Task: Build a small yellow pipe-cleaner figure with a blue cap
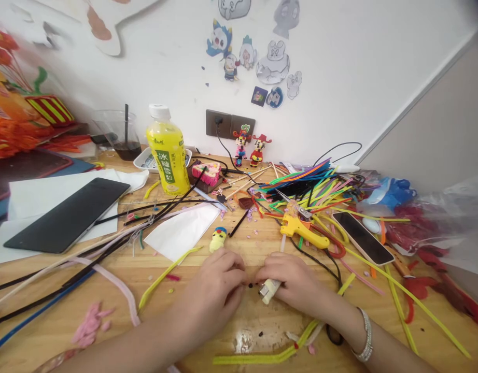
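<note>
My left hand [223, 284] is closed, with thumb and fingertips pinched together low over the wooden table. Just off those fingertips, between the two hands, shows a tiny black piece [250, 285]; whether it is gripped I cannot tell. My right hand [287, 280] is wrapped round a pale lighter [270, 291], its metal end pointing left and down. Right behind my left hand stands a small yellow fuzzy figure [218, 240] with a blue and red top. A yellow pipe cleaner [258, 358] lies bent in front of my hands.
A yellow hot glue gun [304, 231] lies behind my right hand, beside a phone [363, 237] and a heap of coloured pipe cleaners [317, 181]. A drink bottle [168, 155], a cup [124, 142] and a black tablet [68, 215] stand or lie left. Pink scraps [90, 325] lie front left.
</note>
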The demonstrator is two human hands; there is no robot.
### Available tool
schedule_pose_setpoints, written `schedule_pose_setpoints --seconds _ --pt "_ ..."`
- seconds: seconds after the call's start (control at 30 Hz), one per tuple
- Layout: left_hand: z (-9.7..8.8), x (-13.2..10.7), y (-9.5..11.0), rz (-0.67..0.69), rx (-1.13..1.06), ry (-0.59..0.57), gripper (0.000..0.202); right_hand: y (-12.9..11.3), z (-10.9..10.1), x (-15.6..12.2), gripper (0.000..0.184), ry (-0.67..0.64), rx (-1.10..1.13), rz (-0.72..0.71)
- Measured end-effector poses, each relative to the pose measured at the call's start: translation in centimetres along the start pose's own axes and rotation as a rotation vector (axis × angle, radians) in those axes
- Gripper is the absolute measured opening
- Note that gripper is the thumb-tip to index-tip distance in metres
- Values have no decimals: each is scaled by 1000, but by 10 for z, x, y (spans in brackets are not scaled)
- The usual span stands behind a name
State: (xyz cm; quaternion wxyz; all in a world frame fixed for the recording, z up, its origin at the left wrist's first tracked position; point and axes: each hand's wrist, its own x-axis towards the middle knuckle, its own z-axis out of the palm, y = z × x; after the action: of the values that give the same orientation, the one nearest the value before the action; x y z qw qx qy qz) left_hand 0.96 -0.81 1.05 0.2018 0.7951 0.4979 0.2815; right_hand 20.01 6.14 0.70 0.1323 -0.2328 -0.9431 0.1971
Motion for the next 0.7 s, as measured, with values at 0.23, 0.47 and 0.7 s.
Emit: schedule_pose_setpoints --seconds 0.23,0.47,0.7 --pt "0 -1 -1 40 17 9 26 2 -12 -6 18 52 76 93" --pt "1 -4 -2 99 170 -84 32 -2 -19 -12 23 89 -12 163" --pt "2 -5 -6 136 221 -98 33 -2 -16 -13 23 81 -31 146"
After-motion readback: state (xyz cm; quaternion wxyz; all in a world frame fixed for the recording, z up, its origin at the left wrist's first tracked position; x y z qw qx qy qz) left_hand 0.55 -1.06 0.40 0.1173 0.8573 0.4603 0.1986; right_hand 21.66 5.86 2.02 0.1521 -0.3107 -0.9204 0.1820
